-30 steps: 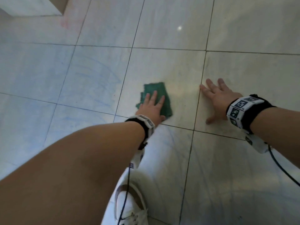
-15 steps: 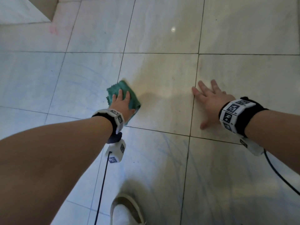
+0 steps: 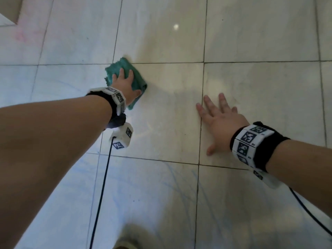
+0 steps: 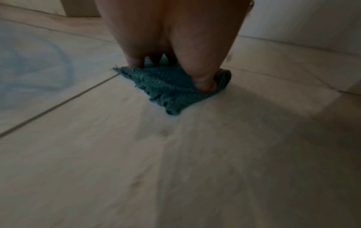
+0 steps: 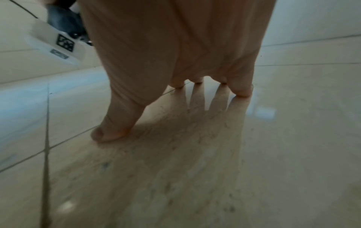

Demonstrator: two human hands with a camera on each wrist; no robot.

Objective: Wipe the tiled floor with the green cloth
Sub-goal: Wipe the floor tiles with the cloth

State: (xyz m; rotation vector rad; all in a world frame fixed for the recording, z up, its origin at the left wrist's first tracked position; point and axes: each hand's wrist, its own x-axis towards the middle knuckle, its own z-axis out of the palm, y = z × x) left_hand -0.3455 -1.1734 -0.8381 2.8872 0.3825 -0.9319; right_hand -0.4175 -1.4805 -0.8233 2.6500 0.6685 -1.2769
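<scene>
On the tiled floor (image 3: 170, 108), the right hand (image 3: 221, 123) lies flat nearer, fingers spread and holding nothing, while farther left the left hand (image 3: 124, 83) presses straight fingers onto the green cloth (image 3: 138, 78).

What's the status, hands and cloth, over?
Left hand pressing green cloth flat on tiled floor. Right hand spread on bare tile, bracing. Nothing in the way.

The left hand (image 3: 125, 83) presses flat on a crumpled green terry cloth (image 3: 136, 76) at a grout crossing of the pale glossy tiled floor (image 3: 260, 97); the right hand (image 3: 222, 124) rests spread, well apart.
</scene>
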